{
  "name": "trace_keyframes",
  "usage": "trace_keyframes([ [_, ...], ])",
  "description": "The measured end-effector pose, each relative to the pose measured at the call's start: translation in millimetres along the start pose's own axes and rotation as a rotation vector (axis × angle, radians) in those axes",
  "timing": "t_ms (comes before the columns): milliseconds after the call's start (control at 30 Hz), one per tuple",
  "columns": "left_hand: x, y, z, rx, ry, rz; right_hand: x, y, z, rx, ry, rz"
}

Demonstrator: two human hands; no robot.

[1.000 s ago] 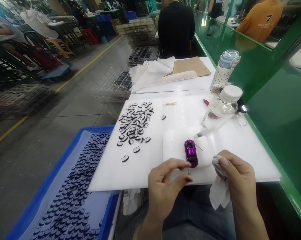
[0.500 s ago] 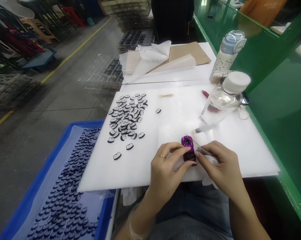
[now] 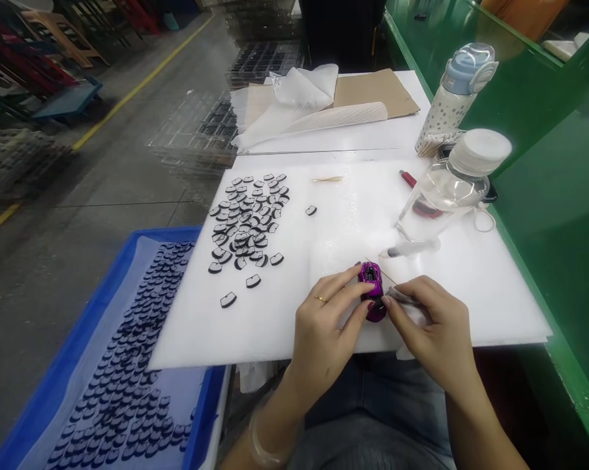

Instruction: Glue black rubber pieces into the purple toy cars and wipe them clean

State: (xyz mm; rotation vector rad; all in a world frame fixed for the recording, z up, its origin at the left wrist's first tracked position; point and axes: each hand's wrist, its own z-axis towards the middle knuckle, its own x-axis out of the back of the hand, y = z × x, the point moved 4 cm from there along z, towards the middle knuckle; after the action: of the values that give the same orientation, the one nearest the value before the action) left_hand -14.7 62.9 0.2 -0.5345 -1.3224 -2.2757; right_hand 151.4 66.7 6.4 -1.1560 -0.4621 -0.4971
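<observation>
A small purple toy car (image 3: pixel 371 274) is gripped between the thumb and fingers of my left hand (image 3: pixel 327 326), near the front edge of the white board. My right hand (image 3: pixel 434 323) is closed at the car's right side, its thumb tip close to the car. It pinches a thin wooden stick (image 3: pixel 383 272) that slants up and left past the car, and a whitish cloth (image 3: pixel 416 310) shows within the same hand. Left of the hands, many small black-edged curved pieces (image 3: pixel 245 225) lie in a loose cluster, with one piece (image 3: pixel 311 210) apart.
On the right stand a clear bottle (image 3: pixel 441 189) and a dotted flask (image 3: pixel 451 98); a dropper-like tube (image 3: pixel 414 248) lies nearer. Toothpicks (image 3: pixel 327 179) rest on the white board (image 3: pixel 191 339). A blue tray (image 3: pixel 40 418) of dark pieces is at lower left; a green partition (image 3: pixel 563 196) borders the right.
My left fingers have shifted on the purple car; the forefinger now reaches its front end and more of the rear shows. The view has moved slightly.
</observation>
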Motion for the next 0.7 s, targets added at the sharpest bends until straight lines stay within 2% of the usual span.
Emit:
trace_keyframes([
  [300, -1.6, 0, 1, 0.039, -0.001, 0.009, -2, 0, 1, 0.032, -0.021, -0.018],
  [400, 1.4, -3, 2, 0.029, -0.072, -0.025, 1, 1, 0, 0.085, -0.024, -0.007],
  [500, 2.7, -6, 0, 0.02, -0.173, -0.046, 5, 1, -4, 0.188, 0.103, -0.038],
  [567, 3.4, -7, -1, 0.01, -0.161, -0.039, 3, -3, -9, 0.291, 0.185, -0.104],
  [700, 1.6, -7, -2, -0.006, -0.099, -0.015, -11, -13, -17, 0.426, 0.161, -0.251],
])
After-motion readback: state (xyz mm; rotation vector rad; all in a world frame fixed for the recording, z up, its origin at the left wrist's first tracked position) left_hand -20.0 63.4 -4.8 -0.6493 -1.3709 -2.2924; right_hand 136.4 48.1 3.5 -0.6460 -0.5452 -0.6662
